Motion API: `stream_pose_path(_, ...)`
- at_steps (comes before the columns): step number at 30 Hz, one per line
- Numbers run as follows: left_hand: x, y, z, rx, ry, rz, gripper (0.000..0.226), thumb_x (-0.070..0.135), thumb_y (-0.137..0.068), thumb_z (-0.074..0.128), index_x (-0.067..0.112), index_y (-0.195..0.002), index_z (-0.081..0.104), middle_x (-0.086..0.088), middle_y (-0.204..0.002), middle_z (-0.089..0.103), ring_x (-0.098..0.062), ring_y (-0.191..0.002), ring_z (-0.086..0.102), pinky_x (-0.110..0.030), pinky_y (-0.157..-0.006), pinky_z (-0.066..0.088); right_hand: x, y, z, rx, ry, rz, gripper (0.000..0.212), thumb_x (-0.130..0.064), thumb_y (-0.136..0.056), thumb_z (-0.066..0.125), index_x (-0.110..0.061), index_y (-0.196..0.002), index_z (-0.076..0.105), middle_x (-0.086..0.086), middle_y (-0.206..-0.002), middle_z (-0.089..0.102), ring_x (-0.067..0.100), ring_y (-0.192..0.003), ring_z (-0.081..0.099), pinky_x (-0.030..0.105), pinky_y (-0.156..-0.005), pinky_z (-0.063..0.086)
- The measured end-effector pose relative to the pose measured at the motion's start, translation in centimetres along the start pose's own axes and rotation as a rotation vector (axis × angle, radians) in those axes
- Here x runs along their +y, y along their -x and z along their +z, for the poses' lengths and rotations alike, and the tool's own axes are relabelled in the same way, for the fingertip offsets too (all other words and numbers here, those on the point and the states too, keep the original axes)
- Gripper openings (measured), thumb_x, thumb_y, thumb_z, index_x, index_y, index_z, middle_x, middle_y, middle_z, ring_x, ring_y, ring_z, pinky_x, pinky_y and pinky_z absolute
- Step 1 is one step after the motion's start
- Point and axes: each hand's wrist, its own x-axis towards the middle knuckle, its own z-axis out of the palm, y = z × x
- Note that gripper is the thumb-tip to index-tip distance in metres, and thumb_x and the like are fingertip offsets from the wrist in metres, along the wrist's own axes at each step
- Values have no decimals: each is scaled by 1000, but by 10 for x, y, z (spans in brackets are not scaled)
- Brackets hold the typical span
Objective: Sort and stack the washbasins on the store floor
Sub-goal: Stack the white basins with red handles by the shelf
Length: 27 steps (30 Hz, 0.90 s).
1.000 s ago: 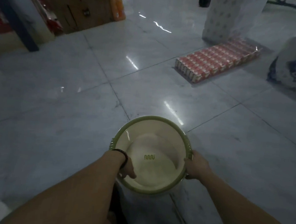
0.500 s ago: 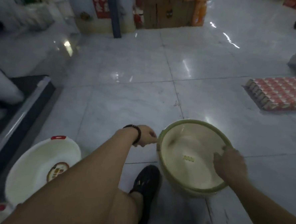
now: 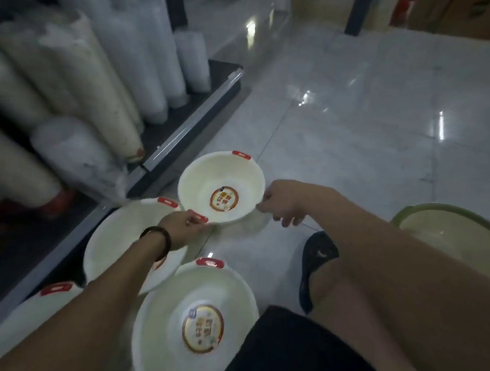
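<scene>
White washbasin (image 3: 198,179) held between left hand (image 3: 179,230) and right hand (image 3: 283,203).

- The floor (image 3: 370,141) is glossy pale-grey marbled tile with thin dark joints.
- Bright streaks of reflected light (image 3: 441,127) lie on the far tiles; the room itself is dim.
- A low dark shelf (image 3: 193,116) with a metal front edge runs along the left, from near to far.
- Tall plastic-wrapped stacks (image 3: 73,68) of pale goods lean on that shelf.
- At the far end stand a dark post (image 3: 355,13) and, to its right, brown cartons (image 3: 463,15).
</scene>
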Motion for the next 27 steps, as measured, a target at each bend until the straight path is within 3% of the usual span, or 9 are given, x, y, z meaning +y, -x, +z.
stream_pose_path(3, -79, 5, 28, -16, 3, -193, 34, 57, -83, 64, 31, -104, 69, 0, -113, 71, -24, -98, 66, -36, -94, 56, -36, -19, 46, -32, 145, -1, 32, -40, -104, 57, -8, -108, 62, 11, -95, 72, 26, -74, 71, 33, -63, 58)
stream_pose_path(7, -145, 31, 79, -3, 133, -449, 36, 31, -92, 69, 13, -122, 62, -12, -124, 66, -33, -112, 61, -40, -100, 51, -42, -39, 117, -130, 123, 57, 35, -40, -103, 61, -6, -109, 66, 10, -94, 71, 22, -69, 66, 31, -61, 55)
stream_pose_path(10, -196, 41, 123, -2, 279, -629, 74, 28, -86, 74, 6, -150, 45, -19, -145, 56, -39, -127, 55, -45, -104, 51, -24, -42, 167, -168, 96, 67, 35, -42, -101, 63, -8, -108, 70, 9, -96, 73, 21, -74, 68, 34, -69, 61)
stream_pose_path(12, -219, 48, 145, -34, 371, -761, 87, 29, -85, 75, 0, -156, 33, -22, -149, 50, -40, -129, 54, -43, -99, 52, -12, -42, 186, -200, 122, 69, 32, -39, -100, 63, -11, -116, 68, 8, -100, 72, 20, -79, 70, 30, -67, 59)
stream_pose_path(14, -224, 58, 156, -35, 481, -832, 76, 23, -89, 74, -3, -151, 39, -24, -144, 54, -40, -123, 57, -40, -91, 52, -7, -39, 189, -214, 107, 61, 32, -38, -101, 63, -13, -121, 68, 6, -102, 71, 18, -81, 68, 26, -65, 54)
stream_pose_path(17, -229, 64, 166, 1, 593, -856, 55, 16, -95, 68, -3, -143, 51, -24, -134, 60, -39, -111, 59, -37, -86, 50, -2, -35, 183, -198, 3, 64, 31, -37, -105, 59, -13, -124, 67, 9, -108, 72, 21, -90, 72, 32, -78, 61)
stream_pose_path(20, -229, 64, 173, 29, 801, -851, 40, 23, -97, 67, 7, -132, 61, -20, -117, 67, -43, -102, 64, -54, -84, 61, 4, -33, 170, -161, 37, 70, 31, -37, -106, 57, -13, -124, 66, 8, -108, 72, 24, -93, 73, 35, -82, 63)
stream_pose_path(23, -196, 77, 164, 37, 1098, -796, 23, 18, -98, 68, 13, -119, 62, -18, -110, 70, -43, -101, 69, -58, -76, 63, 5, -29, 157, -89, 13, 91, 34, -36, -106, 56, -9, -122, 67, 13, -111, 74, 31, -101, 74, 41, -86, 62)
stream_pose_path(27, -162, 91, 156, 112, 1296, -771, 23, 4, -98, 63, 9, -120, 59, -18, -97, 67, -43, -100, 67, -53, -59, 64, 5, -11, 141, 93, 61, 89, 39, -35, -107, 54, -7, -132, 65, 12, -131, 68, 30, -118, 64, 40, -101, 52)
